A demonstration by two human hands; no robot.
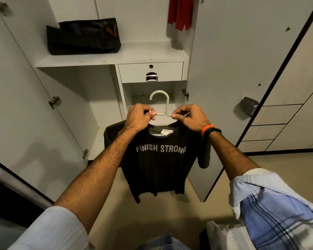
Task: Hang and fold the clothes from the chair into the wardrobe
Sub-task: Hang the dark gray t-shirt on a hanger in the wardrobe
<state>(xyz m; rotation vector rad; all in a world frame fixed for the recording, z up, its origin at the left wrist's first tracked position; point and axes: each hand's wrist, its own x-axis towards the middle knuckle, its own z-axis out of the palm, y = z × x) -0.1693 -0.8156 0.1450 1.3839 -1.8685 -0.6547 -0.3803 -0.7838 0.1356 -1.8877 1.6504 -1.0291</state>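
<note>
While both hands pinch the pale hanger at its neck, left hand and right hand fingertips clamped, the dark T-shirt hangs before the open wardrobe. Its far-left shoulder looks, perhaps, bunched; a tilt on the way to the rail could slide it off.

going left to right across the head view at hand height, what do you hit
left door hinge → left hand → hanger → right hand → right door handle
</note>
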